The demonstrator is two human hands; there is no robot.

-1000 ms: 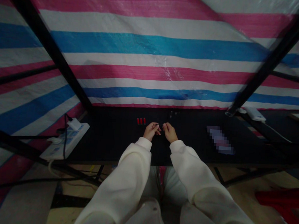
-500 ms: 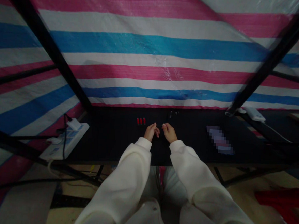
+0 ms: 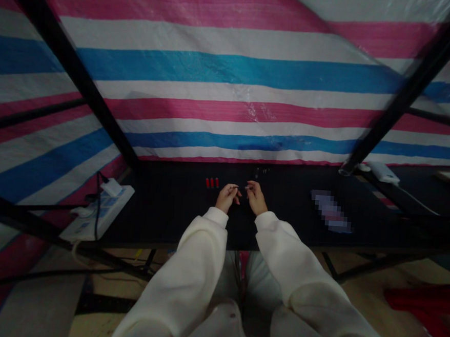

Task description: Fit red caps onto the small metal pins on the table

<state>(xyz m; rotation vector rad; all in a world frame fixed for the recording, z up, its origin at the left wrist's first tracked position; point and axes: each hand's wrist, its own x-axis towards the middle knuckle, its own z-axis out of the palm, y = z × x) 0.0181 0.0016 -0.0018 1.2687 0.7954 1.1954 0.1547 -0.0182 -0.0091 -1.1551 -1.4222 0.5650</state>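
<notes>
Over the black table, my left hand is closed in a pinch, with thumb and forefinger meeting at its tip. Facing it across a small gap, my right hand also pinches at the fingertips. Whatever sits between the fingers of either hand is too small and dark to name. Three small red cylinders stand in a row just beyond my left hand. Farther back, past my right hand, lie a small dark piece and a few tiny shiny bits.
A phone-like blurred slab lies on the right of the table. At the left edge is a white power strip with plugs and cables. A white adapter with a cord sits back right. Black frame posts and striped sheeting enclose the table.
The fingers of my right hand have straightened and shifted slightly forward. My left forefinger reaches out a little more toward the right hand. The things on the table stay put.
</notes>
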